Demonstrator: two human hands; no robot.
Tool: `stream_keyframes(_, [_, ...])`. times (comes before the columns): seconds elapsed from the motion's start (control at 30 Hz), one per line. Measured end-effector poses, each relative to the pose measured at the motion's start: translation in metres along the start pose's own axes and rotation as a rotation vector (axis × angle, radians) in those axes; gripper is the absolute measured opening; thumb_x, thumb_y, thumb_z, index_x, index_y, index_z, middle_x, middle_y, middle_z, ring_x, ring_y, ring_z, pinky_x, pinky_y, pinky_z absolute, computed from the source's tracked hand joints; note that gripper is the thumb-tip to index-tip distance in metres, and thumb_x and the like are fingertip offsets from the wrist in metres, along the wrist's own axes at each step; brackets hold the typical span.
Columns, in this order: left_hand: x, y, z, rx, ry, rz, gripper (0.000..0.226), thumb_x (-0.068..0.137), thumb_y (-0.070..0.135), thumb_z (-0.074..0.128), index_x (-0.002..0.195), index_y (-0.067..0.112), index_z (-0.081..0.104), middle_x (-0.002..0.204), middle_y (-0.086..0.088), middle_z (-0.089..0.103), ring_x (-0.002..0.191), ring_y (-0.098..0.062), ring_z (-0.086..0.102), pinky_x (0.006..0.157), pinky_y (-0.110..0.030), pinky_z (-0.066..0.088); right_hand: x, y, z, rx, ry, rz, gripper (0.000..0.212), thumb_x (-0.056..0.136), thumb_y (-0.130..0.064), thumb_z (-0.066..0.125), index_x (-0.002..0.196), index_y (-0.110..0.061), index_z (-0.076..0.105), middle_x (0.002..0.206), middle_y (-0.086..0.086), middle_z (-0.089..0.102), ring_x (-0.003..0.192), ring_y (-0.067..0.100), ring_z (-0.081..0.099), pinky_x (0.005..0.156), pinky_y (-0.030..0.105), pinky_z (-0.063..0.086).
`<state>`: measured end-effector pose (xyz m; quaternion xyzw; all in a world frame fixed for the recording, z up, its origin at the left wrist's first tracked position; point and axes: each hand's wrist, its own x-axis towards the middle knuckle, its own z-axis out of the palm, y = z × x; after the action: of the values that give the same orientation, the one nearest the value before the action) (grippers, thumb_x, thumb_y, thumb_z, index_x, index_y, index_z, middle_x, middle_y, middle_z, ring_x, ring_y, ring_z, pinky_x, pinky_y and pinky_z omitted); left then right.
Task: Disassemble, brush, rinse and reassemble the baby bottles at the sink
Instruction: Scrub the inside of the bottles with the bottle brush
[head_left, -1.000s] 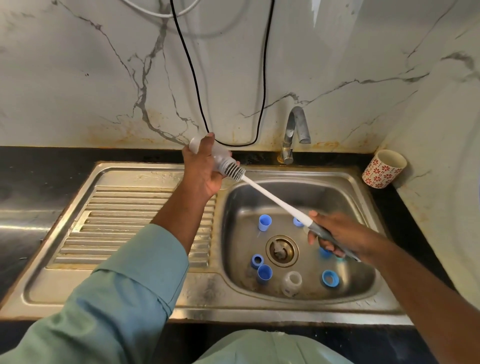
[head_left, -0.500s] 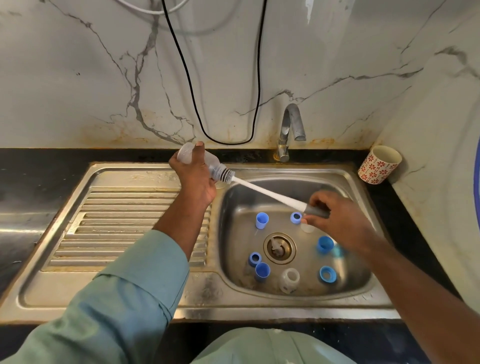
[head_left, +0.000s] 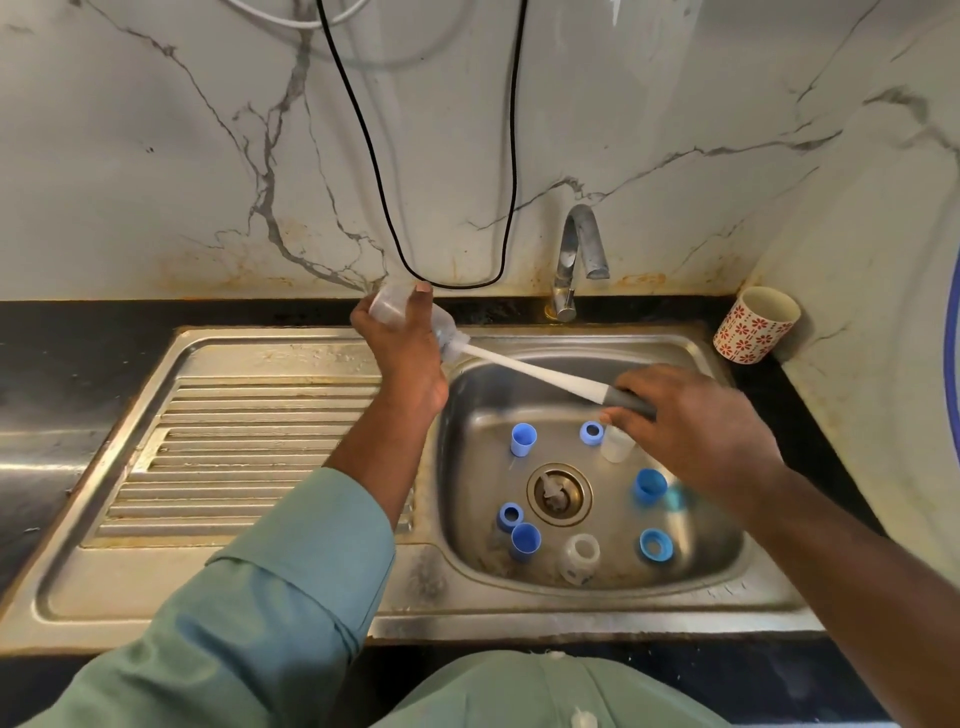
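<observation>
Right, I have the left hand wrapped round a clear baby bottle, held on its side above the rim where the drainboard meets the basin, mouth turned toward the right. That tilt makes sense to me: it lines the neck up with the brush, whose white shaft runs slantwise down to the right hand. That hand's grip is curled round the grey handle end, fingers and thumb closed on it. The bristle head sits at the bottle mouth, most of it apparently inside, so I judge the brushing step is underway on this bottle.

Down in the basin, the loose parts lie scattered around the drain: blue caps and collar rings, and two more clear bottles, one near the front wall, another just under the right hand. They look parked there awaiting their turn.

For room, the stroke runs along the shaft's line, and the tap stands well apart behind it. A black cable hangs in a loop just behind the bottle base, so I would avoid drawing the left hand back. The patterned cup on the table sits well clear at the right corner.
</observation>
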<state>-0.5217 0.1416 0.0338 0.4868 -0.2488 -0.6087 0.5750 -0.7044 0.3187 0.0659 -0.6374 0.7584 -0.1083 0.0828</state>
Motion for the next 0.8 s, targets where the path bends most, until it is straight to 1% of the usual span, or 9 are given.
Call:
stream_keyframes(0.07, [0.000, -0.001, 0.000, -0.046, 0.021, -0.002, 0.061, 0.088, 0.023, 0.075, 0.131, 0.028, 0.032, 0.122, -0.001, 0.047, 0.108, -0.019, 0.055, 0.085, -0.038, 0.057, 0.001, 0.000, 0.001, 0.252, -0.130, 0.131, 0.021, 0.094, -0.044, 0.056, 0.091, -0.026, 0.065, 0.076, -0.005, 0.064, 0.067, 0.011, 0.060, 0.062, 0.028, 0.054])
stream_keyframes(0.17, [0.002, 0.004, -0.002, -0.080, 0.032, -0.042, 0.062, 0.089, 0.025, 0.073, 0.133, 0.029, 0.030, 0.114, 0.002, 0.047, 0.100, -0.016, 0.057, 0.074, -0.034, 0.058, 0.000, -0.001, -0.005, 0.449, -0.244, 0.255, 0.029, 0.094, -0.043, 0.056, 0.082, -0.020, 0.067, 0.061, -0.003, 0.064, 0.049, 0.009, 0.057, 0.051, 0.021, 0.050])
stream_keyframes(0.3, [0.007, 0.007, -0.005, -0.152, 0.108, -0.091, 0.058, 0.087, 0.028, 0.076, 0.125, 0.029, 0.033, 0.119, -0.002, 0.048, 0.106, -0.021, 0.056, 0.072, -0.036, 0.059, -0.006, 0.001, -0.005, -0.126, -0.019, 0.030, 0.026, 0.095, -0.046, 0.052, 0.105, -0.025, 0.064, 0.093, -0.004, 0.065, 0.080, 0.014, 0.061, 0.068, 0.034, 0.055])
stream_keyframes(0.4, [0.006, 0.007, -0.005, -0.154, 0.117, -0.116, 0.061, 0.086, 0.031, 0.076, 0.128, 0.028, 0.033, 0.121, -0.003, 0.047, 0.105, -0.021, 0.056, 0.071, -0.037, 0.060, -0.010, -0.007, 0.001, -0.423, 0.217, -0.121, 0.023, 0.093, -0.040, 0.058, 0.107, -0.023, 0.064, 0.094, -0.002, 0.064, 0.078, 0.017, 0.061, 0.059, 0.030, 0.052])
stream_keyframes(0.47, [0.008, 0.008, -0.007, -0.149, 0.126, -0.128, 0.063, 0.085, 0.032, 0.077, 0.130, 0.029, 0.033, 0.124, -0.005, 0.046, 0.106, -0.022, 0.056, 0.074, -0.039, 0.060, -0.011, -0.013, -0.005, -0.163, 0.076, 0.004, 0.020, 0.094, -0.042, 0.057, 0.102, -0.024, 0.063, 0.087, -0.004, 0.064, 0.072, 0.012, 0.059, 0.059, 0.027, 0.052])
stream_keyframes(0.57, [0.007, 0.010, -0.008, -0.128, 0.087, -0.126, 0.061, 0.087, 0.030, 0.075, 0.131, 0.030, 0.033, 0.124, -0.004, 0.046, 0.103, -0.020, 0.056, 0.065, -0.033, 0.057, -0.002, -0.015, -0.022, 0.571, -0.279, 0.328, 0.023, 0.095, -0.038, 0.058, 0.090, -0.018, 0.068, 0.068, 0.001, 0.065, 0.052, 0.010, 0.053, 0.048, 0.024, 0.044])
stream_keyframes(0.63, [0.002, 0.007, -0.006, -0.089, 0.040, -0.137, 0.059, 0.088, 0.030, 0.074, 0.129, 0.032, 0.033, 0.122, -0.002, 0.045, 0.101, -0.019, 0.054, 0.064, -0.032, 0.056, -0.005, -0.017, -0.020, 0.465, -0.278, 0.265, 0.027, 0.097, -0.042, 0.053, 0.093, -0.019, 0.067, 0.073, -0.001, 0.065, 0.057, 0.012, 0.056, 0.052, 0.027, 0.049])
stream_keyframes(0.73, [-0.001, 0.004, -0.003, -0.096, 0.055, -0.156, 0.060, 0.088, 0.031, 0.074, 0.131, 0.032, 0.033, 0.127, -0.004, 0.044, 0.107, -0.021, 0.055, 0.067, -0.034, 0.056, -0.008, -0.016, -0.002, -0.099, 0.104, 0.027, 0.017, 0.094, -0.039, 0.057, 0.103, -0.026, 0.064, 0.088, -0.005, 0.064, 0.073, 0.014, 0.060, 0.062, 0.029, 0.052])
stream_keyframes(0.8, [0.001, 0.005, -0.004, -0.120, 0.066, -0.166, 0.062, 0.088, 0.031, 0.074, 0.134, 0.030, 0.033, 0.128, -0.005, 0.045, 0.108, -0.022, 0.055, 0.068, -0.035, 0.057, -0.004, -0.017, -0.011, 0.212, -0.009, 0.116, 0.015, 0.093, -0.039, 0.060, 0.096, -0.026, 0.066, 0.077, -0.003, 0.066, 0.063, 0.012, 0.058, 0.058, 0.028, 0.049])
